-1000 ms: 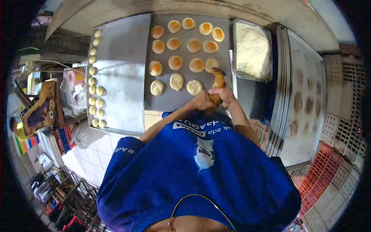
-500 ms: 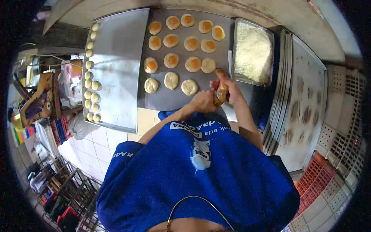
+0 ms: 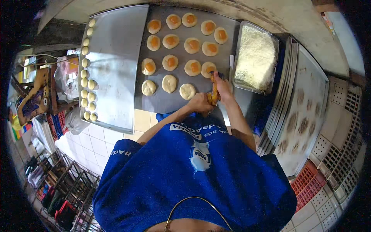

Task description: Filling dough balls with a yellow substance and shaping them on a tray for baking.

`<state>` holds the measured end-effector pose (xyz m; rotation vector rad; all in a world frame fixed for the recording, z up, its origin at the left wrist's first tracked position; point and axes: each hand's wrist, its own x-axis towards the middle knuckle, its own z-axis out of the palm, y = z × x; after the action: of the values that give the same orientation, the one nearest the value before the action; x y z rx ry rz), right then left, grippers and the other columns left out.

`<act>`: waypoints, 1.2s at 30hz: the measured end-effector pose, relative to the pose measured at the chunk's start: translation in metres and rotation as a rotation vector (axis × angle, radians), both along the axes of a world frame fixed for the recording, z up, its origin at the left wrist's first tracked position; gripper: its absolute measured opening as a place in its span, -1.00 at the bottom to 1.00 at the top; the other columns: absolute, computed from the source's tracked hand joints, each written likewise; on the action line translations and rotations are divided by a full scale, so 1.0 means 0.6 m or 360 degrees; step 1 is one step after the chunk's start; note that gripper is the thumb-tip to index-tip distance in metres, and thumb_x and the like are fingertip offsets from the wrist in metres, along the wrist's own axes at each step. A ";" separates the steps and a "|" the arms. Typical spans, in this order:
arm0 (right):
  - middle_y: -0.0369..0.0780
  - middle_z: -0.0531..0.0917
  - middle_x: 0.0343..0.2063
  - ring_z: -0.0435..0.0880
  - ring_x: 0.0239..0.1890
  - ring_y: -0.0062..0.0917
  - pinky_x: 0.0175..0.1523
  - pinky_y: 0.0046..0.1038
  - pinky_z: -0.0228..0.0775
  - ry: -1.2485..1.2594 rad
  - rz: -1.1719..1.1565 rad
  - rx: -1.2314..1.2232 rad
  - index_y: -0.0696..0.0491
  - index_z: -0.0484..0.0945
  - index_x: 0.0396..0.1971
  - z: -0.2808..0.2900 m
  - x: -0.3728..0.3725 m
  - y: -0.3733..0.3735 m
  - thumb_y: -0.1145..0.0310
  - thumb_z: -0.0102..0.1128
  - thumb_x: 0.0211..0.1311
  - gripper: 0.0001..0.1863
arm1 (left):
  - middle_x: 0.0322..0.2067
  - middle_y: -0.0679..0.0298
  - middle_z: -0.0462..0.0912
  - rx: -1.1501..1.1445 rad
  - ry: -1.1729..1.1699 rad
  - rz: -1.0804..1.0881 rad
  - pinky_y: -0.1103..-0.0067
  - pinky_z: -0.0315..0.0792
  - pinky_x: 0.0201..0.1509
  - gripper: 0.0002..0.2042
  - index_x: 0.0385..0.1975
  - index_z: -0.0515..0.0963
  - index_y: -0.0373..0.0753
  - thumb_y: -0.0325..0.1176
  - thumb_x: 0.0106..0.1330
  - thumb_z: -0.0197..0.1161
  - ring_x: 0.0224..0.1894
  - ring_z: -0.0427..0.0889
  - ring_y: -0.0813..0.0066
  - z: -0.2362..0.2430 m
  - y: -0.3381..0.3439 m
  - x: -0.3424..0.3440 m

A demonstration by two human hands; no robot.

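Observation:
Both my hands are closed around a piping bag (image 3: 212, 98) of orange filling. My right hand (image 3: 222, 86) grips it on the right, and my left hand (image 3: 199, 103) grips it from the left. Its tip end is beside a flat dough round (image 3: 206, 66) that carries an orange dab, partly behind my right hand. Several other rounds on the dark baking tray (image 3: 162, 101) bear orange filling in their middles. Three plain rounds lie in the nearest row, among them one dough round (image 3: 187, 91) just beyond my left hand.
At the left is a silver tray (image 3: 112, 73) with small dough balls (image 3: 84, 73) along its left edge. A rectangular pan (image 3: 256, 58) of pale shreds stands right of the dark tray. Farther right, stacked trays (image 3: 305, 112) lean beside red crates (image 3: 307, 179).
The dough round nearest my right hand was plain and now has orange filling on it. My hands and the piping bag have shifted slightly left relative to the tray.

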<state>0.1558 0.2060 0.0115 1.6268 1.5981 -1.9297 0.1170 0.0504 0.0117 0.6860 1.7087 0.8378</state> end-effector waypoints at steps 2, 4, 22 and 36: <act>-0.32 0.59 -0.55 0.46 -0.52 -0.62 -0.37 -0.59 0.30 -0.0037 -0.0006 0.0138 0.06 0.66 -0.40 0.001 -0.004 -0.001 -0.11 0.23 0.27 -0.53 | -0.57 -0.03 0.63 -0.0028 -0.0076 0.0003 0.22 0.44 -0.46 -0.57 -0.43 0.61 -0.35 -0.04 -0.07 0.39 -0.58 0.54 -0.03 -0.002 0.001 -0.003; -0.33 0.58 -0.56 0.46 -0.52 -0.62 -0.38 -0.59 0.29 0.0059 0.0020 0.0106 0.07 0.66 -0.40 0.012 -0.005 -0.004 -0.10 0.22 0.28 -0.53 | -0.56 -0.01 0.64 -0.0050 -0.0025 -0.0012 0.24 0.44 -0.44 -0.58 -0.42 0.62 -0.34 -0.04 -0.06 0.38 -0.58 0.53 -0.01 -0.008 -0.001 -0.003; -0.33 0.52 -0.60 0.42 -0.62 -0.63 -0.53 -0.55 0.28 0.0557 0.0231 -0.1024 0.02 0.57 -0.41 0.009 -0.020 -0.053 0.11 0.26 0.26 -0.73 | -0.54 0.10 0.66 0.0271 0.0218 0.0266 0.32 0.45 -0.43 -0.73 -0.44 0.59 -0.28 -0.17 0.04 0.26 -0.56 0.56 0.11 0.038 -0.111 0.032; -0.13 0.62 -0.48 0.56 -0.47 -0.46 -0.35 -0.37 0.42 0.0068 0.1095 0.0233 0.28 0.63 -0.40 -0.031 -0.100 -0.205 -0.20 0.12 0.26 -0.32 | -0.64 0.25 0.62 -0.0073 -0.0531 0.0858 0.56 0.44 -0.50 -0.83 -0.45 0.62 -0.23 -0.28 0.03 0.28 -0.62 0.55 0.42 0.057 -0.220 0.030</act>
<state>0.0959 0.0828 -0.0071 0.8811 2.0023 -1.5106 0.1353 -0.0815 0.0461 0.0322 1.6130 1.2033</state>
